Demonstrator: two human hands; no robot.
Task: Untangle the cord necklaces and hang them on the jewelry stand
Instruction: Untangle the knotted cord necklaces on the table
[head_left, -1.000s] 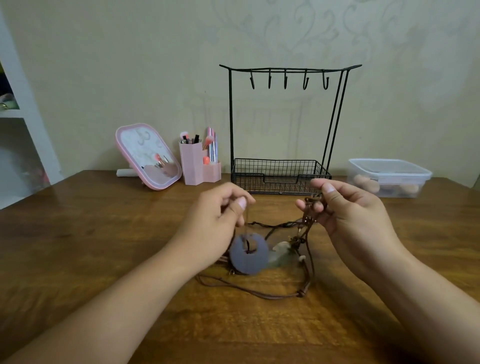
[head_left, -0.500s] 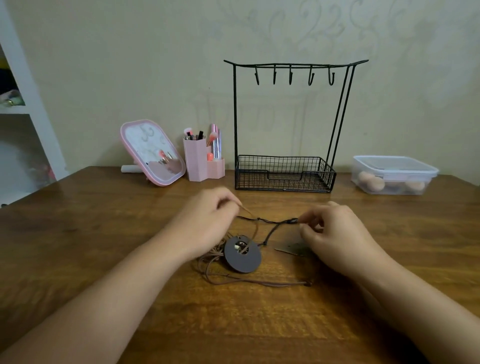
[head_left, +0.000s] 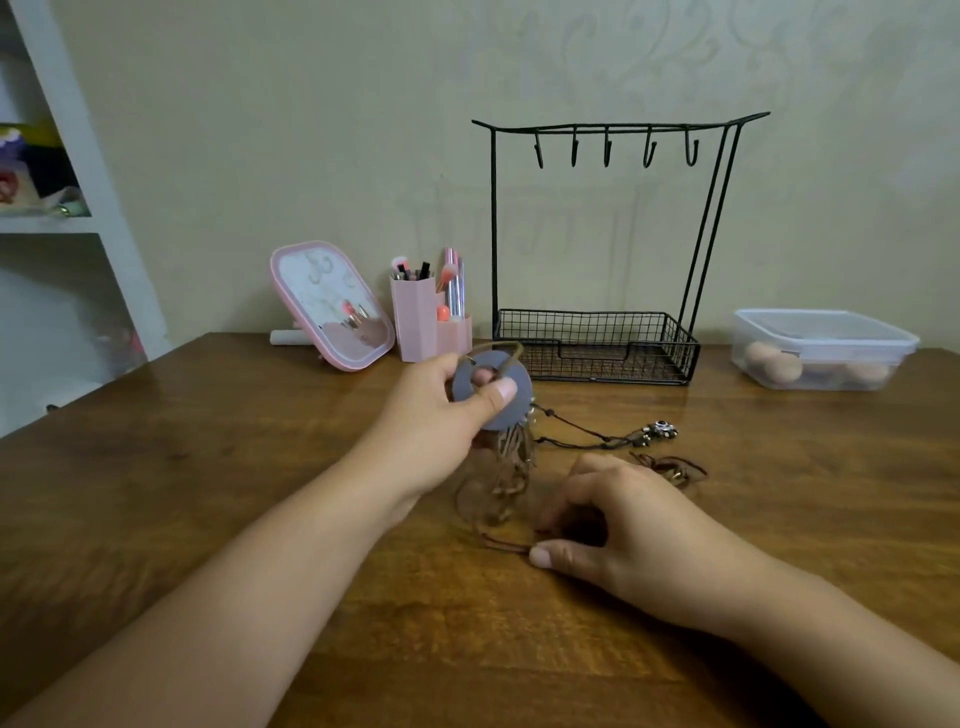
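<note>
Now the wooden table (head_left: 208, 493) carries the black wire jewelry stand (head_left: 613, 244) at the back, all five of its hooks bare, with a pink mirror (head_left: 332, 306), a pink brush holder (head_left: 421, 322) and a lidded plastic box (head_left: 826, 348) ranged along the wall beside it. The left hand (head_left: 441, 421) has come up off the table since half a second ago and grips the grey ring pendant (head_left: 496, 389), thumb on its face and a fingertip showing through the hole, so the disc that lay flat now hangs in the air with its brown cords (head_left: 506, 473) trailing down in a bunch. The right hand (head_left: 623, 530) has dropped from the black cord to the table and curls over the low end of those brown cords, thumb and fingers closing on a strand, though the exact pinch is partly hidden. The black cord necklace (head_left: 582, 434) with its small metal charm (head_left: 660, 431) lies released on the wood, still running up toward the lifted pendant. By my reading, one necklace is being drawn clear of the others, but the strands are not yet separated and nothing hangs on the stand.
</note>
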